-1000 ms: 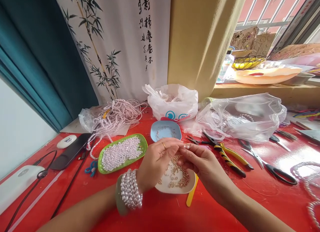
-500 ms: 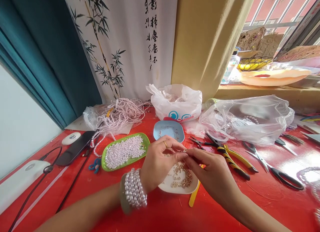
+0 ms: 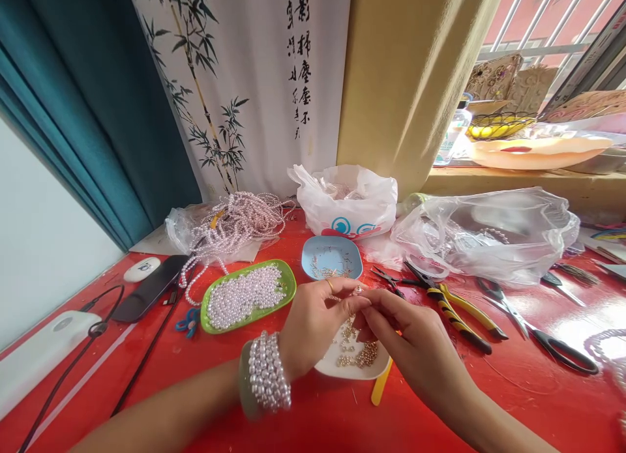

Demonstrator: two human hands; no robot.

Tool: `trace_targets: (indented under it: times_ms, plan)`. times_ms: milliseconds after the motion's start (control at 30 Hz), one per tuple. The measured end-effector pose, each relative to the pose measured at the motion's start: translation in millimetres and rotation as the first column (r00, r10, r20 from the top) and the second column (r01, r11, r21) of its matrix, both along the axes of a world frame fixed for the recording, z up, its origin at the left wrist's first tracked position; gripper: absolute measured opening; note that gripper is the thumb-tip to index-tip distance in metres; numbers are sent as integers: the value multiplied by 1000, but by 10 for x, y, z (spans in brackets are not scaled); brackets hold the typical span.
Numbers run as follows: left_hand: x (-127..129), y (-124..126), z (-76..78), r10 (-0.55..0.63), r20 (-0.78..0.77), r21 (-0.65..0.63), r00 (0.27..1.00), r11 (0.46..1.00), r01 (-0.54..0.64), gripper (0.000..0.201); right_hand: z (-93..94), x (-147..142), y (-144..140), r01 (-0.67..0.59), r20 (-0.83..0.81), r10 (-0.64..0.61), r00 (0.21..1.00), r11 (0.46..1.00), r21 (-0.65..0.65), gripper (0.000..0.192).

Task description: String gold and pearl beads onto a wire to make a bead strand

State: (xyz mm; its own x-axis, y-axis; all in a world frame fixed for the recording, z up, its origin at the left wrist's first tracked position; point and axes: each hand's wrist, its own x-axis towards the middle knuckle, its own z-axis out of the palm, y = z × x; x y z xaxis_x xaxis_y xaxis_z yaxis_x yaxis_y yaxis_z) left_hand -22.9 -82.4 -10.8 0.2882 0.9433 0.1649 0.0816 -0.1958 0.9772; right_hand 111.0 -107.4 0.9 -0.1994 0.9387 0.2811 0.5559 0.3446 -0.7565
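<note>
A tiny pale bead (image 3: 358,289) sits pinched between the meeting fingertips, too small to make out further. Just beneath lies a shallow white dish (image 3: 337,369) on the red table, holding loose small gold beads (image 3: 359,355).

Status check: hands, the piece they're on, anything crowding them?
Left hand and right hand pinched together on a tiny bead. Above white dish of gold beads. Pliers close right, not touching.

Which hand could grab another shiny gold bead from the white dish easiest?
Probably the right hand: its fingers hang right above the gold beads in the white dish. The left hand pinches a tiny piece.
</note>
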Motion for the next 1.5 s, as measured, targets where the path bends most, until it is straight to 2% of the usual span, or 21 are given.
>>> trace_targets:
  times_ms: [67, 133, 300, 400, 533, 700, 900, 1033, 1133, 1200, 1267, 1333, 1400, 1433, 1500]
  plan:
    - [3, -3, 5, 0, 2, 76, 1000, 997, 0, 19, 3, -3, -9, -1, -17, 1, 1000, 1000, -23, 19]
    - [6, -9, 6, 53, 8, 142, 999, 988, -53, 17, 1, -1, -17, -2, -40, 0, 999, 999, -53, 18]
    - [17, -51, 6, 101, 32, 171, 994, 980, -105, 15, -5, 3, -35, -97, -132, 78, 988, 985, -144, 18]
    - [23, -79, 11, 116, 31, 197, 993, 973, -120, 15, -25, -10, -54, -98, -123, 82, 989, 986, -133, 19]
    - [28, -100, 12, 141, 26, 235, 990, 961, -143, 15, -109, -42, -70, -23, 36, 20, 999, 996, 83, 21]
    - [39, -95, 24, 146, 23, 244, 989, 959, -147, 16, -222, -52, -61, -99, 208, 29, 978, 939, 330, 18]
    - [40, -98, 24, 141, 38, 274, 989, 951, -146, 15, -238, -24, -36, -185, 355, -2, 935, 850, 492, 22]
    - [44, -125, -9, 130, 42, 249, 991, 959, -136, 14, -268, -30, -12, -260, 456, -46, 889, 768, 585, 27]
    - [49, -122, -20, 128, 53, 210, 990, 968, -136, 14, -300, -14, 6, -282, 481, -68, 874, 737, 615, 30]
    - [43, -84, -11, 109, 61, 165, 992, 979, -117, 15, -298, 17, 29, -290, 491, -40, 870, 763, 577, 29]
    - [25, -19, 7, 70, 60, 75, 996, 994, -75, 17, -263, 62, 68, -270, 477, 18, 879, 843, 465, 24]
    - [-2, 54, 29, 41, 47, -45, 998, 998, -39, 21, -198, 109, 118, -177, 387, 50, 921, 937, 300, 20]
    - [-29, 111, 49, 20, 27, -126, 999, 992, -17, 26, -121, 142, 163, -21, 188, 2, 982, 995, 95, 19]
    - [-40, 129, 58, 5, 22, -142, 1000, 990, -1, 28, -87, 151, 180, 29, 58, -28, 998, 999, -25, 19]
    - [-54, 144, 70, -44, 31, -141, 999, 989, 48, 31, -35, 156, 200, -1, -211, -52, 976, 969, -247, 21]
